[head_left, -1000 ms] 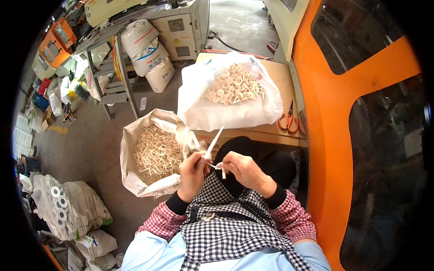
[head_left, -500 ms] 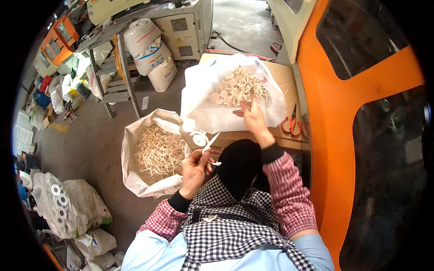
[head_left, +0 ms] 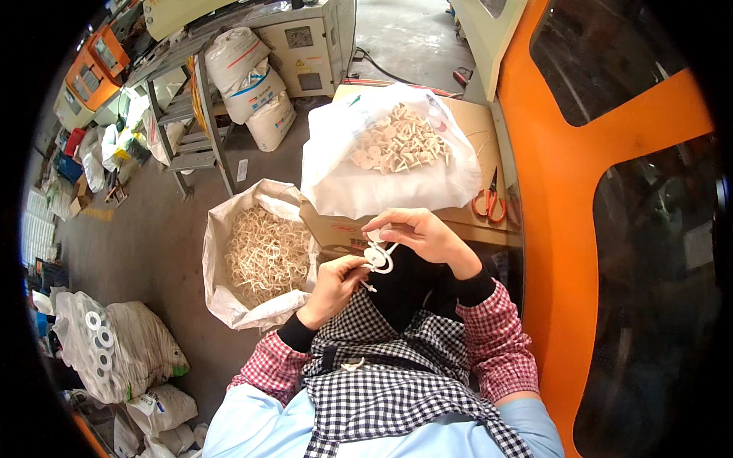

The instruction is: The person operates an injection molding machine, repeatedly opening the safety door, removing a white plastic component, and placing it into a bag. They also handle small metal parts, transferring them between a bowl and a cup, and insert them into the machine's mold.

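Pieces of white plastic (head_left: 376, 256) lie between left hand (head_left: 333, 288) and right hand (head_left: 429, 238), both pinching them.

Bent left fingers (head_left: 353, 266) near right fingers (head_left: 398, 217)

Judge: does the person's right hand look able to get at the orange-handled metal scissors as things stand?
Probably yes: the orange-handled scissors lie uncovered on brown cardboard, with nothing visible between them and the right hand, though it seems to hold a white round plastic piece.
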A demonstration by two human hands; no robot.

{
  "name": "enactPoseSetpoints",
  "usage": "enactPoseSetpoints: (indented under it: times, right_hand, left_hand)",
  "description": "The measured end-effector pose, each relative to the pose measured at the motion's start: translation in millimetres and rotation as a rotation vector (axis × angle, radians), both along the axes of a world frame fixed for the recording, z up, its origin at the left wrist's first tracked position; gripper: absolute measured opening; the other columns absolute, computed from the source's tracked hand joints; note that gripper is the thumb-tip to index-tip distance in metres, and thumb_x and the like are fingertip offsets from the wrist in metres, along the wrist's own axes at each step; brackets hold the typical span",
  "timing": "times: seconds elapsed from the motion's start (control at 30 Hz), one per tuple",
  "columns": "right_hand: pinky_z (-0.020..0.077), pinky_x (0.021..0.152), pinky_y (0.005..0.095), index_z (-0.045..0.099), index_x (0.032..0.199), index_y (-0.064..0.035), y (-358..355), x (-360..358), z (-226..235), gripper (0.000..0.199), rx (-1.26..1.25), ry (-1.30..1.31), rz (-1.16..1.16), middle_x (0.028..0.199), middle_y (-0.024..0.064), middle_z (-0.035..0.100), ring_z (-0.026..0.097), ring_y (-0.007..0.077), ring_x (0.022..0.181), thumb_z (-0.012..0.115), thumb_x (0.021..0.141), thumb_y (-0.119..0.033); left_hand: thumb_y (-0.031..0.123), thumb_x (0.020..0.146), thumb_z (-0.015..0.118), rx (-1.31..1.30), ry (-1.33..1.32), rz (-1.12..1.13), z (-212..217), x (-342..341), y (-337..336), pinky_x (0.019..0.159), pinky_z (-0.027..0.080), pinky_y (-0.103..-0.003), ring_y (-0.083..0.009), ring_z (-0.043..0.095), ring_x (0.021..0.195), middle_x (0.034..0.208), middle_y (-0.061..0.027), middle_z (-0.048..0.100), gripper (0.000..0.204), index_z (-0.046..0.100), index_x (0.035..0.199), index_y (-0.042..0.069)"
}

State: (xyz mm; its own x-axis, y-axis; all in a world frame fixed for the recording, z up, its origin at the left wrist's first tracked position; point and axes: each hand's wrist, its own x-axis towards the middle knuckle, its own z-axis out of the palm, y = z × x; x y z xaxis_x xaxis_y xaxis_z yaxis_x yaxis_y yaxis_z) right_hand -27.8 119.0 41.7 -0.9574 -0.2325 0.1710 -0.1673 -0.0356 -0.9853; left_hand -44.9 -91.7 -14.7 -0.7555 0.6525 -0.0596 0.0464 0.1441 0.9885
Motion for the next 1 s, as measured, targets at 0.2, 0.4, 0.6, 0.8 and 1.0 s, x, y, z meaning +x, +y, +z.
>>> enactPoseSetpoints:
  times: [0.2,0.4,0.6,0.8,1.0]
  right_hand:
    - [0.0502,0.07,0.0321,0.064,0.101,-0.0027,-27,28,0,0.03,0.548,0.553,-0.516,0.09,0.0107,0.062,0.06,0.0245,0.08,0.069,0.072,-0.006]
    - [0.0523,0.077,0.0327,0.062,0.102,-0.0003,-59,48,-16,0.032,0.433,0.61,-0.473,0.096,0.0144,0.063,0.062,0.0276,0.092,0.069,0.071,-0.003]
    - [0.0515,0.073,0.0242,0.062,0.104,0.0032,-57,65,-35,0.026,0.048,0.086,-0.526,0.092,0.0117,0.066,0.065,0.0172,0.081,0.066,0.079,-0.002]
    - [0.052,0.073,0.0235,0.057,0.113,0.0036,-51,66,-46,0.035,-0.218,-0.149,-0.345,0.094,0.0081,0.065,0.063,0.013,0.082,0.066,0.079,0.0]
    - [0.0517,0.065,0.0259,0.055,0.111,-0.0003,-45,68,-32,0.042,0.312,0.14,-0.409,0.084,0.0107,0.062,0.063,0.0159,0.073,0.072,0.072,-0.002]
  left_hand:
    - [0.026,0.092,0.054,0.116,-0.285,0.135,4,6,-7,0.054,0.046,-0.022,-0.0133,0.058,0.066,0.091,-0.0107,0.059,0.035,0.052,0.117,0.001]
    - [0.027,0.095,0.048,0.62,-0.987,0.255,-8,19,-5,0.052,0.046,-0.02,-0.0124,0.056,0.063,0.087,-0.0078,0.061,0.028,0.056,0.102,0.002]
    - [0.006,0.089,0.058,0.559,-0.618,0.352,6,14,-4,0.052,0.046,-0.021,-0.0106,0.056,0.06,0.076,-0.0048,0.061,0.009,0.058,0.096,0.002]
    - [0.011,0.088,0.06,0.454,-0.35,0.382,12,15,-5,0.048,0.042,-0.018,-0.0067,0.054,0.056,0.074,-0.0028,0.061,0.01,0.058,0.09,0.002]
    - [0.013,0.092,0.054,0.478,-0.651,0.321,19,14,-8,0.046,0.039,-0.017,-0.0068,0.052,0.055,0.082,-0.0048,0.061,0.01,0.055,0.096,0.004]
